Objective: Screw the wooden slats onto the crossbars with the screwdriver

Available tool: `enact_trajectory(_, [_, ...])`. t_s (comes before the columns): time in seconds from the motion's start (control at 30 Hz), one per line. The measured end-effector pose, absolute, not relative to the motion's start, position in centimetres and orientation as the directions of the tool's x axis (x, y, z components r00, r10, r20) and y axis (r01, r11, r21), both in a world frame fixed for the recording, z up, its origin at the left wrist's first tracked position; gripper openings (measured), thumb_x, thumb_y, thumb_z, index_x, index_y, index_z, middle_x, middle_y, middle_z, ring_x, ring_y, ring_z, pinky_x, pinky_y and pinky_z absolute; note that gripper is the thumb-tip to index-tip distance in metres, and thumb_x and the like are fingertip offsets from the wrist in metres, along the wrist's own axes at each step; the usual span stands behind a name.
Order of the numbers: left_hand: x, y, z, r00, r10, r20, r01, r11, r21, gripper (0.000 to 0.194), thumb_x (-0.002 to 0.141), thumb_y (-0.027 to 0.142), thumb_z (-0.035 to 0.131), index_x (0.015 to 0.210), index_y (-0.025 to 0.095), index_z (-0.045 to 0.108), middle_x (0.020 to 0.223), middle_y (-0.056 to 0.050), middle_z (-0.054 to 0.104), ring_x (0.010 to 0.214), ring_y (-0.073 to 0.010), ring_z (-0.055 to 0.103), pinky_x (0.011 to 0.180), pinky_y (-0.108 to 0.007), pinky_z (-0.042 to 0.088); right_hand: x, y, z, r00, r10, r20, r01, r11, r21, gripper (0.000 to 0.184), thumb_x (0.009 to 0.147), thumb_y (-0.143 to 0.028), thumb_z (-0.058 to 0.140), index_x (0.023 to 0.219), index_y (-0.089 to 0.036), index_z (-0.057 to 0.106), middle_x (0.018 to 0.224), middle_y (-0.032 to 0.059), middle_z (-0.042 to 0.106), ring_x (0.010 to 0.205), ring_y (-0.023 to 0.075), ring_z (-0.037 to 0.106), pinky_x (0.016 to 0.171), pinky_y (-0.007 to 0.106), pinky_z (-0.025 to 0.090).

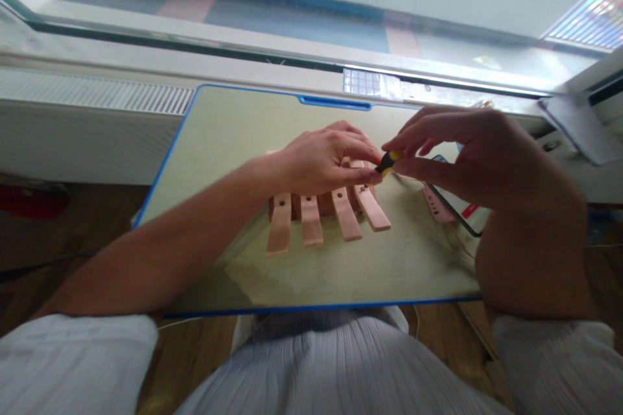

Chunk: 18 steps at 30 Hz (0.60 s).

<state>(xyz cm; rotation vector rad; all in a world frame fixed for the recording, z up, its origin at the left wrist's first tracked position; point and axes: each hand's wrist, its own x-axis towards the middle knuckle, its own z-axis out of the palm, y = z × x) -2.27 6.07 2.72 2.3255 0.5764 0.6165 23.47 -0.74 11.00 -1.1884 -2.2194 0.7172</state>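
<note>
A small screwdriver (389,163) with a black and yellow handle slants over the right end of a wooden piece. My right hand (452,149) grips its upper end between thumb and fingertips. The thumb and forefinger of my left hand (326,159) close around its lower end, and its tip is hidden. Under my left hand lies the wooden piece, with several flat slats (311,224) sticking out towards me. Each slat has a dark round hole or screw spot near its inner end. My left palm and fingers cover most of the body behind the slats.
The work stands on a pale folding table (233,123) with a blue edge. Right of it, partly under my right forearm, lie a phone (460,207) and a pink strip with holes (438,204). A radiator (97,91) and window sill run behind the table.
</note>
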Motion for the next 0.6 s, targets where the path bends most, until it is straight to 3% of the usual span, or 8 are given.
enact_trajectory(0.2, [-2.3, 6.1, 2.5, 0.787, 0.557, 0.267, 0.247, -0.681, 0.689, 0.033, 0.102, 0.055, 0.079, 0.125, 0.034, 0.091, 0.131, -0.006, 0.086, 0.139, -0.0283, 0.068, 0.122, -0.045, 0.053, 23.3, -0.6, 10.5, -0.460, 0.864, 0.204, 0.597, 0.471, -0.650, 0.025, 0.093, -0.048, 0.092, 0.098, -0.024, 0.087, 0.092, 0.0064, 0.083, 0.081, 0.0243, 0.076, 0.077, 0.046, 0.068])
enact_trajectory(0.4, [-2.4, 6.0, 2.5, 0.784, 0.554, 0.281, 0.235, -0.683, 0.691, 0.032, 0.100, 0.055, 0.082, 0.122, 0.035, 0.091, 0.130, -0.005, 0.086, 0.139, -0.0282, 0.068, 0.121, -0.044, 0.052, 22.7, -0.2, 9.3, -0.398, 0.888, 0.229, 0.624, 0.445, -0.642, 0.033, 0.089, -0.053, 0.094, 0.086, -0.024, 0.078, 0.083, 0.0033, 0.078, 0.076, 0.0219, 0.074, 0.068, 0.038, 0.061])
enact_trajectory(0.6, [-2.4, 6.0, 2.7, 0.787, 0.555, 0.270, 0.238, -0.677, 0.696, 0.026, 0.102, 0.053, 0.081, 0.116, 0.035, 0.092, 0.127, -0.004, 0.086, 0.138, -0.0281, 0.068, 0.119, -0.045, 0.053, 22.6, -0.1, 9.0, -0.383, 0.887, 0.256, 0.661, 0.457, -0.595, 0.033, 0.089, -0.053, 0.092, 0.084, -0.024, 0.077, 0.083, 0.0016, 0.077, 0.075, 0.0200, 0.072, 0.066, 0.036, 0.059])
